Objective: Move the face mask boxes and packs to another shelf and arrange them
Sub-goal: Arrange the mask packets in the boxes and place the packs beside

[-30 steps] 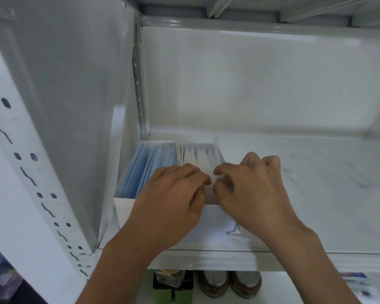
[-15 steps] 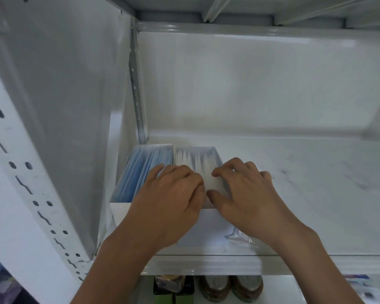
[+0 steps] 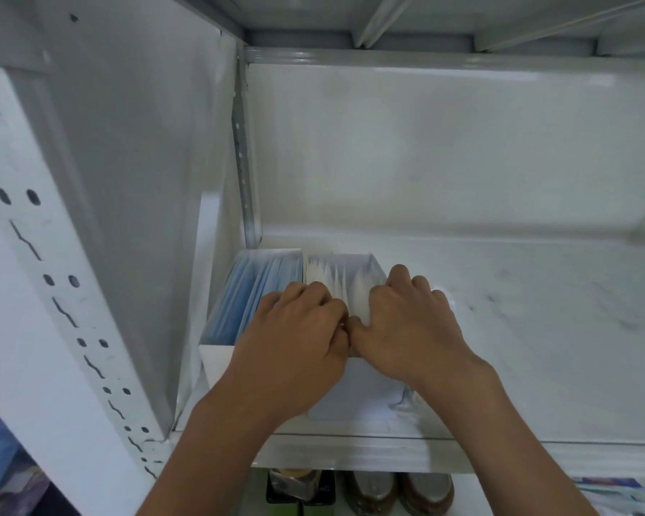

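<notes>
Left hand (image 3: pixel 298 340) and right hand (image 3: pixel 406 329), fingers curled, both grip the white masks (image 3: pixel 336 284) inside the right box (image 3: pixel 354 389) on the shelf (image 3: pixel 537 329).

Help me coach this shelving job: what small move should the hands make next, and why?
Probably press the white masks level, then let go. Both the left hand and right hand curl into the right-hand box, which already sits beside the blue mask box at the shelf corner.

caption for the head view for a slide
Both hands, left and right, press on white masks in an open box beside blue masks.
</notes>
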`<state>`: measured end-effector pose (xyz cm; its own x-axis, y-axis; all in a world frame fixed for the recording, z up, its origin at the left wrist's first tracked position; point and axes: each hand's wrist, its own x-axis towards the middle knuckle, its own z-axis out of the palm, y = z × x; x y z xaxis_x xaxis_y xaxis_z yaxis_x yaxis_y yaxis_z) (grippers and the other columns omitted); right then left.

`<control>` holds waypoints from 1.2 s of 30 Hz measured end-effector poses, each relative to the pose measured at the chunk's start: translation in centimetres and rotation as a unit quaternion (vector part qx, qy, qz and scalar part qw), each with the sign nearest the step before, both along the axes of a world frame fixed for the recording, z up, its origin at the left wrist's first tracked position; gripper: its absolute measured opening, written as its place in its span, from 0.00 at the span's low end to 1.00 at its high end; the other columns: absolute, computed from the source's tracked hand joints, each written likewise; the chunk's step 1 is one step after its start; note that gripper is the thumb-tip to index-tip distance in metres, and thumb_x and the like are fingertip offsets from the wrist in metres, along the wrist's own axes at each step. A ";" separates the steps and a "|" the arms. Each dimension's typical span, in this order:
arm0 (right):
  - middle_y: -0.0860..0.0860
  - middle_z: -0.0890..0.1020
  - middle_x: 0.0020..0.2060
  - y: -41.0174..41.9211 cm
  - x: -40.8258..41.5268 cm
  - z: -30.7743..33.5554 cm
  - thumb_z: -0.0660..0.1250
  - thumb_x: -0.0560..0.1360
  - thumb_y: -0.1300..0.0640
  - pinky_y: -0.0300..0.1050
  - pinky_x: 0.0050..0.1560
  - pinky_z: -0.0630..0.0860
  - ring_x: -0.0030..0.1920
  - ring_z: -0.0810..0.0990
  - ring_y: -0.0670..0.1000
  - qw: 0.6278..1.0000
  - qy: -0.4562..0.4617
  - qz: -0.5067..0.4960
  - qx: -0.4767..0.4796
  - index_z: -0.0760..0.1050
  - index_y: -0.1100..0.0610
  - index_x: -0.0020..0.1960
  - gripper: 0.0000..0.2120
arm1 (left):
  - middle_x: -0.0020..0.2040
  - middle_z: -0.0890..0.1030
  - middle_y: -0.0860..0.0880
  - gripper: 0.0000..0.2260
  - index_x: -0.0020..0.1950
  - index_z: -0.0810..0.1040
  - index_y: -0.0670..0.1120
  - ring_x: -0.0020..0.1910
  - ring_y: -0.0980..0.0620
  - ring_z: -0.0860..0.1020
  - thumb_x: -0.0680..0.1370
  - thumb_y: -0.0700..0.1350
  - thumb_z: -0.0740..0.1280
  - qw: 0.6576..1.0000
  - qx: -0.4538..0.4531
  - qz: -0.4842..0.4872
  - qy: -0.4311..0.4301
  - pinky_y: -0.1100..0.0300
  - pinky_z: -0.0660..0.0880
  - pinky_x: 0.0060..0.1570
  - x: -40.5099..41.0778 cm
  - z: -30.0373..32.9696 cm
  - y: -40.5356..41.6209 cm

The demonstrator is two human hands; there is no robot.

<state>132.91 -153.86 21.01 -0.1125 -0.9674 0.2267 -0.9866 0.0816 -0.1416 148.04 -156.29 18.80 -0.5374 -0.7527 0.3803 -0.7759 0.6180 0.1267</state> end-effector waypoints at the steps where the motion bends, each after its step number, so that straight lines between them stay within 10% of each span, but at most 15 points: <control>1: 0.51 0.65 0.46 -0.1 0.1 0.1 0.58 0.78 0.42 0.50 0.48 0.62 0.47 0.66 0.54 1.000 0.001 -0.003 0.001 0.61 0.52 0.34 0.19 | 0.51 0.76 0.56 0.17 0.52 0.78 0.53 0.53 0.55 0.72 0.79 0.50 0.50 1.000 -0.001 -0.001 0.002 0.57 0.68 0.59 0.0 0.0 0.1; 10: 0.49 0.73 0.30 0.4 0.1 0.2 0.60 0.74 0.47 0.51 0.48 0.59 0.39 0.68 0.52 1.000 0.000 0.012 0.006 0.67 0.53 0.31 0.16 | 0.51 0.77 0.56 0.14 0.53 0.79 0.53 0.54 0.55 0.72 0.80 0.48 0.53 1.000 0.006 -0.003 0.010 0.56 0.68 0.60 -0.1 -0.2 0.2; 17: 0.48 0.78 0.33 0.6 0.6 -0.2 0.61 0.73 0.52 0.59 0.68 0.57 0.47 0.74 0.53 0.997 -0.039 -0.052 -0.047 0.75 0.53 0.34 0.11 | 0.51 0.78 0.54 0.21 0.53 0.79 0.52 0.52 0.54 0.74 0.79 0.51 0.47 1.000 0.005 -0.015 0.027 0.53 0.71 0.59 -0.2 -0.2 0.4; 26: 0.46 0.77 0.31 1.5 1.1 -1.5 0.57 0.77 0.50 0.57 0.66 0.55 0.47 0.72 0.51 0.983 0.046 -0.122 -0.125 0.75 0.50 0.33 0.17 | 0.51 0.80 0.53 0.23 0.52 0.81 0.51 0.51 0.52 0.76 0.79 0.52 0.46 0.999 -0.005 -0.009 0.033 0.50 0.72 0.59 -0.2 -0.4 0.5; 32: 0.47 0.83 0.49 1.8 0.4 -1.4 0.50 0.83 0.46 0.66 0.74 0.51 0.63 0.72 0.54 0.998 -0.002 -0.028 -0.057 0.76 0.47 0.62 0.18 | 0.54 0.80 0.54 0.22 0.55 0.81 0.51 0.54 0.52 0.75 0.79 0.52 0.48 1.000 0.003 -0.006 0.023 0.50 0.71 0.60 -0.2 -0.3 0.5; 36: 0.50 0.60 0.80 2.0 -0.4 -1.4 0.48 0.84 0.43 0.61 0.77 0.52 0.78 0.59 0.54 0.999 -0.010 0.006 -0.053 0.57 0.50 0.80 0.26 | 0.55 0.79 0.53 0.22 0.58 0.80 0.51 0.55 0.52 0.76 0.79 0.52 0.48 0.999 0.006 -0.011 0.035 0.49 0.72 0.60 -0.1 -0.1 0.6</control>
<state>132.56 -151.91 19.65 -0.1072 -0.9397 0.3247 -0.9841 0.0539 -0.1690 147.91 -155.69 18.68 -0.5256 -0.7462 0.4086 -0.7514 0.6324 0.1885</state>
